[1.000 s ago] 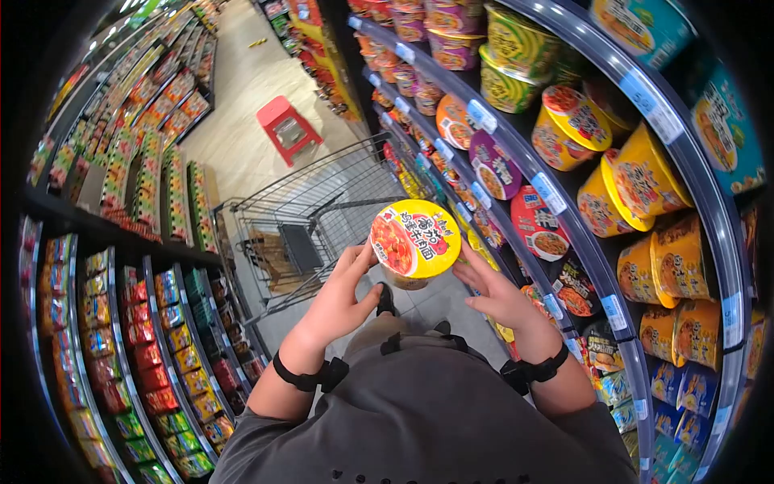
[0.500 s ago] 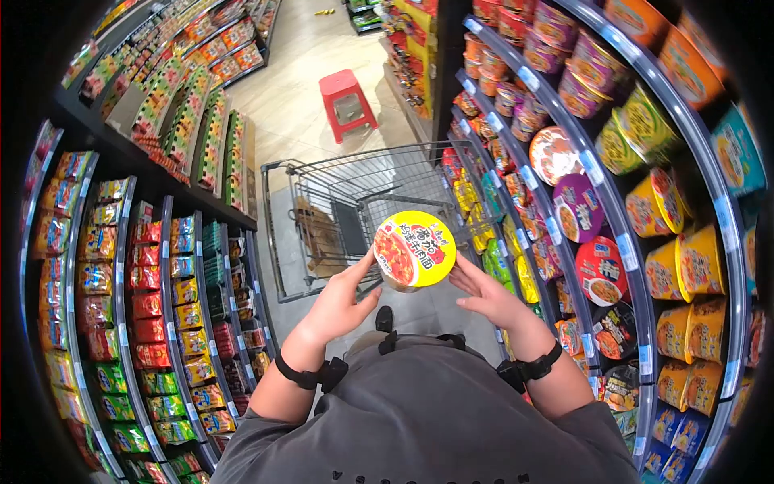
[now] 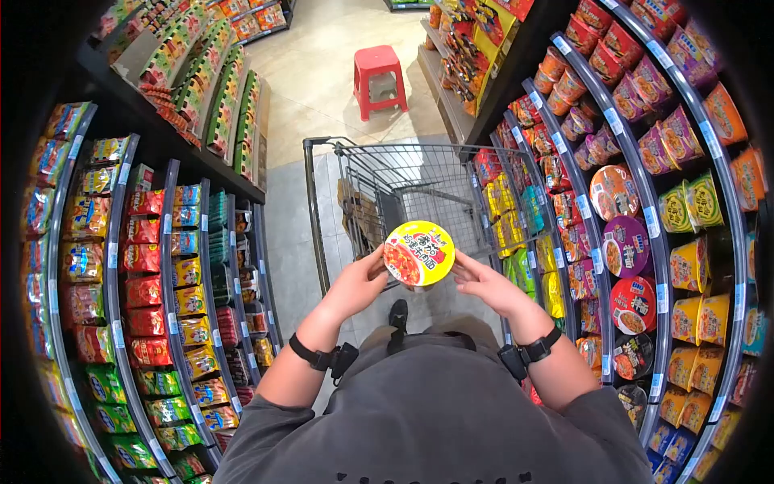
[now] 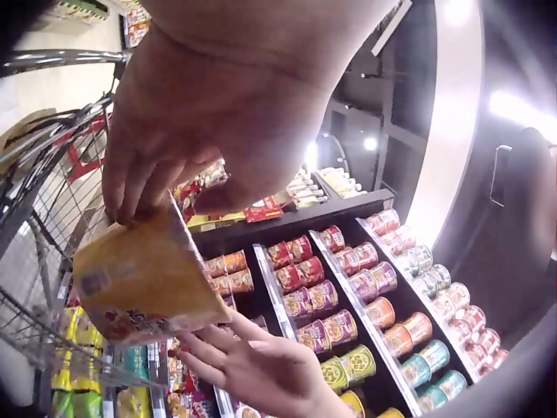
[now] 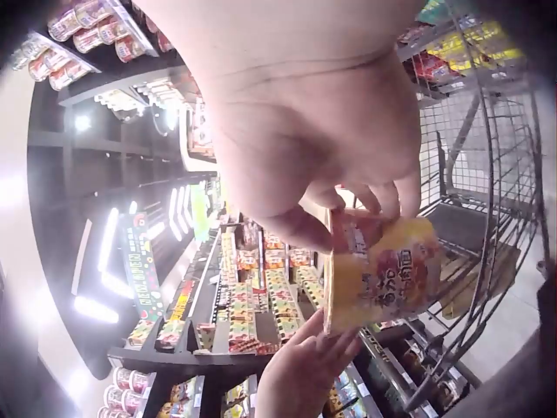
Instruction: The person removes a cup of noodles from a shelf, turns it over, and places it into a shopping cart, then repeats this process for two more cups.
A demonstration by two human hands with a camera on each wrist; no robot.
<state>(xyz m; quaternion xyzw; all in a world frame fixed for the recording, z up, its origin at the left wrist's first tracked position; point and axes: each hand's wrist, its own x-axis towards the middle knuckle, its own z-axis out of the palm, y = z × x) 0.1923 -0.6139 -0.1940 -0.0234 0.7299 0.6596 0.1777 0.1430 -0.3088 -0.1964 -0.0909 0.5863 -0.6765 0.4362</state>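
A yellow-lidded tub of instant noodles is held between my two hands, its lid facing up with red and black print. My left hand presses its fingertips to the tub's left side, thumb apart from it. Against the right side lie the fingers of my right hand, fairly straight, as the left wrist view also shows of the right hand. The tub's yellow side with dark lettering shows in the right wrist view. Dark bands circle both wrists.
A wire shopping cart stands just ahead. Beyond it is a red stool on the pale floor. Shelves of noodle tubs line the right side. Shelves of bagged packets run along the left.
My view has swung to the right, so the stool and cart appear farther right and more of the right shelves show. Both hands keep the tub between them.
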